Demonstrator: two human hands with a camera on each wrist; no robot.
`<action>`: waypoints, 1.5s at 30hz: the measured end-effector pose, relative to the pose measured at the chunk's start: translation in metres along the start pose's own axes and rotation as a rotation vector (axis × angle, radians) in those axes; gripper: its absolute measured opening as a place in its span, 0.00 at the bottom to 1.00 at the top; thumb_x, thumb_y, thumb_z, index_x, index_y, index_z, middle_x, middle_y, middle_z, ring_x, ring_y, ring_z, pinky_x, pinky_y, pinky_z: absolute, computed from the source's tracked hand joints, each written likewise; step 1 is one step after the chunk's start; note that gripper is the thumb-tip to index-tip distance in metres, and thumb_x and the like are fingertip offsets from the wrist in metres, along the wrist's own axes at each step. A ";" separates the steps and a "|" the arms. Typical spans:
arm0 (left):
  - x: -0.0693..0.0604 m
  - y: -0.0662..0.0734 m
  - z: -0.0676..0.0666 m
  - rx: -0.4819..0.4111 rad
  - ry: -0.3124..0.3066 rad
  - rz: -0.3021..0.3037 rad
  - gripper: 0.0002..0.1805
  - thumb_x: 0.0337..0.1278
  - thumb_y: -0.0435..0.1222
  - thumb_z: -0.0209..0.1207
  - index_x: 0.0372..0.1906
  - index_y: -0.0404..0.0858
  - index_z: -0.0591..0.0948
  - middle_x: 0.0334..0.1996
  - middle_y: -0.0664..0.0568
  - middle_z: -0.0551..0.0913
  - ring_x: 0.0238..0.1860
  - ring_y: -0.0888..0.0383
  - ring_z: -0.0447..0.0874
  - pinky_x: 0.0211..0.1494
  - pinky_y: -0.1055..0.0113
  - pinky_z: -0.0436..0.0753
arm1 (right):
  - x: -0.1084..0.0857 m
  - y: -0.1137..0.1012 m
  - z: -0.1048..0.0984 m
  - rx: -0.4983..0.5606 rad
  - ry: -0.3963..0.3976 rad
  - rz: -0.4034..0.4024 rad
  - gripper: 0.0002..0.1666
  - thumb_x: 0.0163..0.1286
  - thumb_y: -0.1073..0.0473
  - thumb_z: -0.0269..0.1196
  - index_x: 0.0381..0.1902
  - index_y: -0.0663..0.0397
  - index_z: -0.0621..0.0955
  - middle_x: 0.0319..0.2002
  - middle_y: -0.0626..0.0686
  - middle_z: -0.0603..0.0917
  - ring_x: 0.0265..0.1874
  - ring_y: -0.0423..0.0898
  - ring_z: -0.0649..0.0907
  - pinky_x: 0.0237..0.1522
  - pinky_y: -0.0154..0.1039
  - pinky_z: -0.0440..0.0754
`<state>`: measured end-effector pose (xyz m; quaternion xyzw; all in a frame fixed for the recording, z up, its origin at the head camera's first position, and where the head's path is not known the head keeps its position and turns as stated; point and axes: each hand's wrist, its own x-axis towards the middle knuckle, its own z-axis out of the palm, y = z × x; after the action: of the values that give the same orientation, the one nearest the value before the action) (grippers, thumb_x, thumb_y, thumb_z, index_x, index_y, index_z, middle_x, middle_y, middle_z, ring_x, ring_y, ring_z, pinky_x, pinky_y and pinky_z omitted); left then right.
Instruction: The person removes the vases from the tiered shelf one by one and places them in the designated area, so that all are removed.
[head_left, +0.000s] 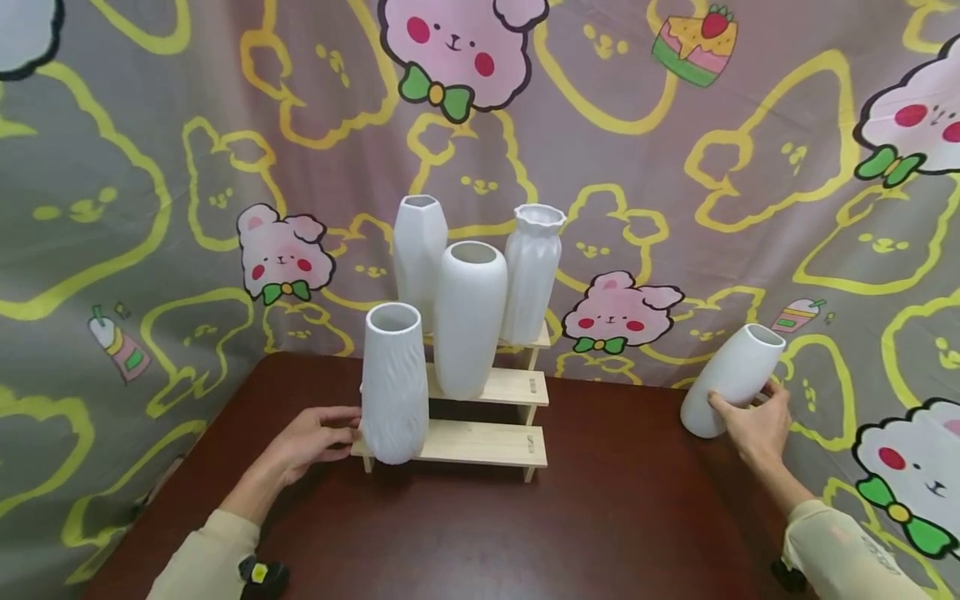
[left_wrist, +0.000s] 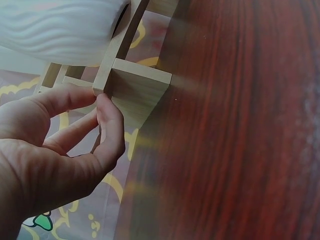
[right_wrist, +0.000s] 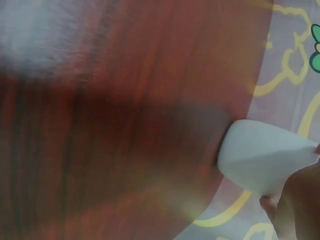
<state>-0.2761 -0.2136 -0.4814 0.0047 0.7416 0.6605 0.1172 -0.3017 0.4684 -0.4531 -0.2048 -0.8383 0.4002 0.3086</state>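
My left hand [head_left: 321, 439] is at the left end of a three-step wooden stand [head_left: 480, 443]. In the left wrist view, thumb and fingertips pinch the corner of its lowest board [left_wrist: 103, 82]. Close beside that hand, a white vase with wavy ridges [head_left: 395, 383] stands on the lowest step. Off to the right, my right hand [head_left: 759, 423] grips a smooth white vase [head_left: 731, 375], thumb on the near side. That vase tilts to the right, its base at the table; the right wrist view shows its lower body [right_wrist: 260, 155], with the hand partly cut off.
On the middle step stands a tall smooth white vase [head_left: 471, 321]. The top step holds a faceted white vase [head_left: 418, 250] and a white vase with a frilled rim [head_left: 532, 271]. A patterned curtain [head_left: 637, 167] hangs behind the dark red-brown table [head_left: 480, 533].
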 end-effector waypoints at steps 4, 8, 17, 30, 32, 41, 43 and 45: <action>0.002 0.004 -0.001 0.002 -0.011 0.018 0.28 0.61 0.28 0.64 0.66 0.25 0.75 0.58 0.36 0.79 0.47 0.49 0.82 0.49 0.53 0.84 | -0.001 -0.001 -0.004 0.015 -0.018 -0.009 0.58 0.58 0.45 0.75 0.78 0.53 0.58 0.69 0.60 0.70 0.63 0.59 0.75 0.59 0.50 0.75; 0.003 0.004 -0.001 -0.006 -0.031 0.013 0.28 0.61 0.28 0.64 0.66 0.25 0.74 0.59 0.37 0.78 0.47 0.50 0.81 0.49 0.54 0.84 | -0.004 0.003 -0.008 -0.014 -0.055 -0.043 0.55 0.62 0.44 0.73 0.79 0.51 0.59 0.71 0.61 0.70 0.64 0.61 0.75 0.59 0.55 0.75; 0.001 -0.004 -0.002 -0.034 -0.035 0.009 0.29 0.60 0.28 0.65 0.66 0.25 0.74 0.58 0.38 0.78 0.45 0.51 0.80 0.49 0.53 0.84 | -0.037 0.008 -0.014 -0.098 -0.086 -0.094 0.40 0.70 0.55 0.64 0.72 0.68 0.64 0.59 0.68 0.77 0.51 0.59 0.80 0.50 0.48 0.75; 0.004 -0.005 -0.003 -0.027 -0.034 -0.001 0.29 0.61 0.28 0.62 0.67 0.26 0.72 0.56 0.39 0.77 0.46 0.51 0.80 0.49 0.53 0.83 | -0.097 -0.052 -0.022 0.166 -0.019 -0.020 0.19 0.72 0.56 0.63 0.57 0.58 0.77 0.45 0.46 0.82 0.39 0.34 0.80 0.36 0.24 0.75; 0.006 -0.005 -0.002 -0.028 -0.035 0.001 0.29 0.62 0.28 0.62 0.68 0.26 0.72 0.57 0.39 0.77 0.47 0.51 0.80 0.49 0.54 0.83 | -0.106 -0.065 -0.016 0.240 -0.011 -0.047 0.17 0.71 0.59 0.64 0.54 0.59 0.79 0.43 0.44 0.83 0.38 0.36 0.82 0.37 0.24 0.76; 0.005 -0.004 0.001 -0.031 -0.024 0.021 0.27 0.62 0.28 0.61 0.66 0.26 0.74 0.53 0.41 0.78 0.45 0.52 0.80 0.47 0.56 0.83 | -0.150 -0.116 0.016 0.513 -0.113 -0.147 0.12 0.72 0.66 0.65 0.50 0.64 0.80 0.42 0.58 0.86 0.37 0.41 0.87 0.41 0.26 0.78; 0.004 -0.005 0.001 -0.032 -0.018 0.017 0.27 0.61 0.28 0.61 0.66 0.26 0.74 0.53 0.41 0.78 0.45 0.52 0.80 0.47 0.56 0.83 | -0.163 -0.133 0.021 0.538 -0.139 -0.178 0.12 0.72 0.66 0.65 0.50 0.66 0.79 0.42 0.62 0.86 0.38 0.43 0.87 0.42 0.27 0.79; 0.004 -0.006 0.001 -0.033 -0.012 0.013 0.27 0.61 0.28 0.61 0.65 0.26 0.74 0.54 0.41 0.78 0.44 0.52 0.80 0.47 0.56 0.83 | -0.176 -0.151 0.025 0.566 -0.166 -0.224 0.12 0.72 0.67 0.65 0.50 0.69 0.79 0.42 0.66 0.85 0.39 0.45 0.86 0.43 0.28 0.78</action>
<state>-0.2792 -0.2122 -0.4878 0.0115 0.7300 0.6732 0.1175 -0.2060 0.2613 -0.4073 0.0162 -0.7334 0.5962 0.3262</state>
